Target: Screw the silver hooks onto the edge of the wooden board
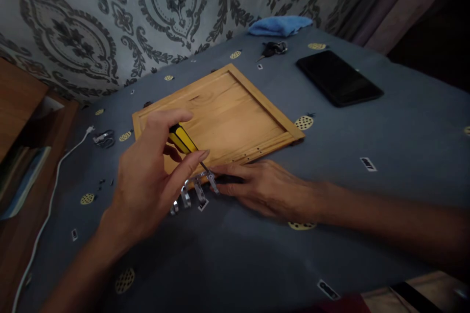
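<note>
A screwdriver (183, 138) with a yellow and black handle is held in my left hand (143, 171), thumb and fingers around it. Its thin shaft slants down to a metal hook (212, 182) at the near edge of a framed wooden board (227, 117). Several similar hooks (186, 196) line that edge to the left, partly behind my left hand. My right hand (270, 187) is closed at the same edge, fingertips touching the rightmost hook. Something dark shows between its fingers, too hidden to name. Small holes dot the board's near edge to the right.
On the patterned blue-grey tablecloth (257, 259) lie a black phone (338, 78), keys (273, 50) and a blue cloth (281, 25), all beyond the board. At left are a white cable (55, 186), small screws (103, 183) and a wooden shelf unit (22, 107). Patterned wallpaper (121, 19) borders the back.
</note>
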A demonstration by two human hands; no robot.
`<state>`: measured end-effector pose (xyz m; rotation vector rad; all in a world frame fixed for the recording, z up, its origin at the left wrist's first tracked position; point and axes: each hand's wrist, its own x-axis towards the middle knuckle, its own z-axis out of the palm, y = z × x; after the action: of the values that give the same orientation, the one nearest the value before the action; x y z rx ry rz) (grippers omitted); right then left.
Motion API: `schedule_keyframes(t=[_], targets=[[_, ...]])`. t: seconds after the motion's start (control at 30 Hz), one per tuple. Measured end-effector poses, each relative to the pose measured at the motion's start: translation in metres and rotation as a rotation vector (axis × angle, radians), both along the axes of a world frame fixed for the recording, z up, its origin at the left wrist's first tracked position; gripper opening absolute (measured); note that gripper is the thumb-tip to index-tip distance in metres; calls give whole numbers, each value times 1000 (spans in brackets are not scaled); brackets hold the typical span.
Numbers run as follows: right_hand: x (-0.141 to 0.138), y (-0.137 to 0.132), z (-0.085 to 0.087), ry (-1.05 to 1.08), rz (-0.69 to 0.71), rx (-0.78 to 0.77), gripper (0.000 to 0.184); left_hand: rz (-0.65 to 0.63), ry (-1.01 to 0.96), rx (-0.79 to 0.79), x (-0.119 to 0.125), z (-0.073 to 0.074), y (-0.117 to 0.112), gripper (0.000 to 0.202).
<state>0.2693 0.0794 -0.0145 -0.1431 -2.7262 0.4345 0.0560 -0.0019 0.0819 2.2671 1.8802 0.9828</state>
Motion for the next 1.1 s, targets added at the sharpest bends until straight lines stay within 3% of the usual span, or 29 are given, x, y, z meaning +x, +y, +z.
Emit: schedule_keyframes(t=[0.23, 0.47, 0.63, 1.1], targets=[[0, 0, 1, -27, 2, -26, 37, -56, -48, -27, -1, 1, 1, 39], [0, -1, 0, -37, -10, -3, 36, -36, 57, 92, -2, -2, 3, 39], [-1, 1, -3, -1, 2, -10, 36, -79, 18, 48, -2, 1, 2, 43], [0, 0, -4, -6, 3, -1, 34, -26, 16, 103, -1, -3, 3, 46]])
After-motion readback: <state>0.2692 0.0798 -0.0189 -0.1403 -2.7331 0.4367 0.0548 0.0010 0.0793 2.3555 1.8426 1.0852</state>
